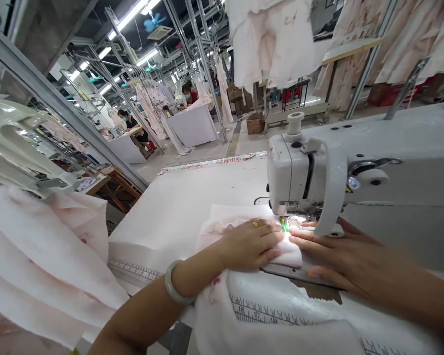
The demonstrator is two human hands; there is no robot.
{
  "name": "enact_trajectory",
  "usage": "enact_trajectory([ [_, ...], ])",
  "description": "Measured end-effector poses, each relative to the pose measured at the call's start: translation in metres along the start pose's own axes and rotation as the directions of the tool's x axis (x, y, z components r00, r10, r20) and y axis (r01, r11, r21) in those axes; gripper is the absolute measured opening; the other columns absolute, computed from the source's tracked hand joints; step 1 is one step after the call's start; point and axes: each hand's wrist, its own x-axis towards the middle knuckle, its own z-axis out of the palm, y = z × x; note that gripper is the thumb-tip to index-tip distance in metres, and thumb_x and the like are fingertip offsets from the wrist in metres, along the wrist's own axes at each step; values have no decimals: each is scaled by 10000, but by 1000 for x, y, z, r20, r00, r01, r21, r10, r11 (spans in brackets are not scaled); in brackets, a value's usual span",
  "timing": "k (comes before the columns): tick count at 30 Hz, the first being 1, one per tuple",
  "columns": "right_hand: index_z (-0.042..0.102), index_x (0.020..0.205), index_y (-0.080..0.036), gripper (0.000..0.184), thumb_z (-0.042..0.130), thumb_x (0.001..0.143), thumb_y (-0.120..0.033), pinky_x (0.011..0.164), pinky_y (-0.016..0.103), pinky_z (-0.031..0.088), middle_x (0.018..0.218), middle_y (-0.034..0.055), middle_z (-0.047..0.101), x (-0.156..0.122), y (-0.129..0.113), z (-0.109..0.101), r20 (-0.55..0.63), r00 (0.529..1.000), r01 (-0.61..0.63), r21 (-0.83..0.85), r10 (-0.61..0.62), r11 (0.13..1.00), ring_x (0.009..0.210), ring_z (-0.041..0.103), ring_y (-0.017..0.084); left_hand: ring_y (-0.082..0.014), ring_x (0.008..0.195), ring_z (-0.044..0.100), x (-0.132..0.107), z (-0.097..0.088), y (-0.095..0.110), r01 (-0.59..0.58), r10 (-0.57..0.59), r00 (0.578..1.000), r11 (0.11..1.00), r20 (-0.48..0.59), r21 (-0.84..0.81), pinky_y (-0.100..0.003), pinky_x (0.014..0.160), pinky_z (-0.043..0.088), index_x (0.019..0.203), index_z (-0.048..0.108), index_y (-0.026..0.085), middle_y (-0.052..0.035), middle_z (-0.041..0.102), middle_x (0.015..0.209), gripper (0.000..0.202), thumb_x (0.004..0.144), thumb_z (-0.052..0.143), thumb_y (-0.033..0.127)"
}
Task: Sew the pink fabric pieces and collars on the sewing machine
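A pale pink-white cloth [240, 213] lies under the needle area of a white sewing machine [281, 167]. My left hand [244, 244], with a ring and a bangle, rests palm down on the cloth. Its fingers lie along the fabric, tips close to the green-marked presser foot [284, 225]. From the other side my right hand [329, 251] reaches in with fingers stretched out, their tips at the cloth's edge beside the foot. The machine's curved white guard partly covers this hand. Part of the cloth [214, 301] hangs over the table's front edge.
Printed ruler tape [259, 315] runs along the white worktable [192, 192]. At left, pale garment pieces [40, 261] hang from a cream plastic hanger clamp [18, 138]. More garments [274, 44] hang behind the machine. Two people sit at other machines farther back.
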Motion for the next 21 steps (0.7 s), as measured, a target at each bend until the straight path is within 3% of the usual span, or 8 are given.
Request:
enact_trajectory([
  [4,678,1601,-394,512,546,1179,-651,1184,560,570,1398,-2,824,4,-2,-6,-10,1000,9,-33,-9,999,1099,839,294,-314,1432,691,1,-4,2,19,-20,1000,1000,15,19,-478,1270,540,1381,693,114,-216,768,1411,432,1209,415,396],
  [9,673,1577,-390,486,500,1198,-640,1007,534,615,1382,-24,831,11,-9,-13,-52,997,53,-96,-58,994,1032,829,288,-315,1459,677,0,-5,1,36,-37,998,999,60,16,-494,1273,527,1432,677,132,-204,766,1445,454,1212,404,421],
  [13,551,1689,-427,521,553,1189,-572,1059,546,595,1354,-52,839,12,-8,-13,-88,993,69,-126,-81,990,1085,831,299,-311,1491,651,1,-6,-6,31,-32,997,999,70,24,-490,1283,520,1454,670,115,-214,756,1469,477,1215,398,426],
  [17,361,1801,-452,604,497,1218,-537,1097,590,555,1251,-48,864,13,-4,-14,-123,989,60,-148,-78,987,1018,836,307,-315,1459,665,3,-12,-5,-4,-3,998,994,66,106,-485,1300,502,1420,689,93,-222,749,1461,447,1215,433,397],
  [19,364,1804,-431,610,493,1218,-538,1068,583,561,1180,-41,874,13,-4,-14,-134,987,65,-149,-86,987,974,831,308,-306,1424,681,3,-14,2,-7,-3,998,987,63,159,-476,1282,513,1410,698,108,-202,763,1426,374,1203,476,327],
  [21,454,1762,-437,566,493,1212,-567,1080,551,565,1181,-43,872,12,-6,-12,-139,988,50,-137,-69,989,980,824,292,-286,1367,706,0,-12,12,-7,-4,998,981,56,192,-452,1251,536,1403,705,119,-173,778,1400,323,1174,494,208],
])
